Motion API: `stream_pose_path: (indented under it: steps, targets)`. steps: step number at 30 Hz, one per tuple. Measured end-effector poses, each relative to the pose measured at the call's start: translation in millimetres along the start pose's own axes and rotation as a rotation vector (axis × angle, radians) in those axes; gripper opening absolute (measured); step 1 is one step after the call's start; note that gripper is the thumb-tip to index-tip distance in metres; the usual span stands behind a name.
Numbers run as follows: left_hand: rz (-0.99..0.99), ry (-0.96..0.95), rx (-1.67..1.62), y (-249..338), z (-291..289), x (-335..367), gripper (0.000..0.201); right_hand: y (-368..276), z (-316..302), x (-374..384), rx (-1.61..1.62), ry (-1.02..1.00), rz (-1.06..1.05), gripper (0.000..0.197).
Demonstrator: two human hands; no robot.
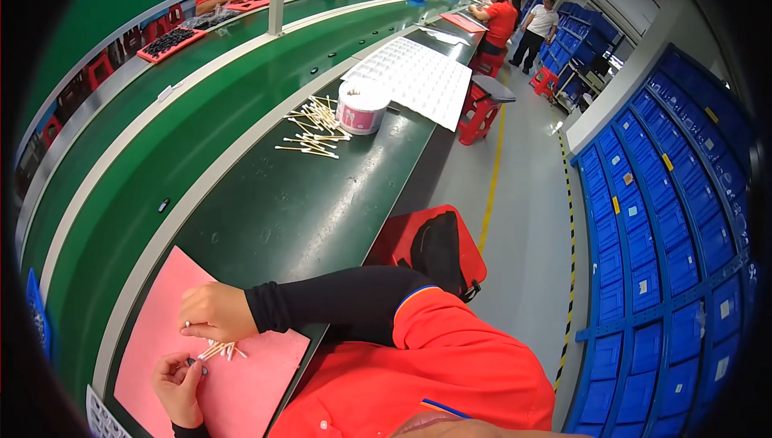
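Observation:
Over a pink mat [265,362] at the table's near end, both my hands work close together. My right hand [215,312] is closed in a pinch on a cotton swab [187,325], of which a white tip shows. Below it, my left hand [178,390] pinches a small dark part [198,366] between thumb and fingers; its exact kind is too small to make out. Several loose cotton swabs [223,349] lie on the mat between the two hands.
Farther up the green table [281,205] are a pile of cotton swabs [318,128], a round tub [362,108] and a white moulded tray [414,76]. Small dark parts [164,205] lie on the green conveyor [121,237] at left. A red stool [466,249] with a black bag stands right.

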State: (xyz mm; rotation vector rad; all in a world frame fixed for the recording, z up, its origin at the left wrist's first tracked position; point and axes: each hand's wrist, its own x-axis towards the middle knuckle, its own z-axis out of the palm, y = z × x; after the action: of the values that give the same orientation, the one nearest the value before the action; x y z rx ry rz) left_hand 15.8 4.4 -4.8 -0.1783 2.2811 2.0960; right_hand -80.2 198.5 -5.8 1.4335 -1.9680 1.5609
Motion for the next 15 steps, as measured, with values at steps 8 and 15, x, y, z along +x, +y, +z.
stream_pose_path:
  steps: [8,15]
  targets:
    - [-0.011,-0.004,0.001,0.2,1.8,0.3,0.021,0.7,-0.7,-1.0,0.001,-0.003,0.008,0.011]
    - [-0.011,-0.021,-0.027,-1.3,2.1,2.1,0.021,-0.1,-5.2,-1.7,-0.027,-0.003,-0.027,0.007]
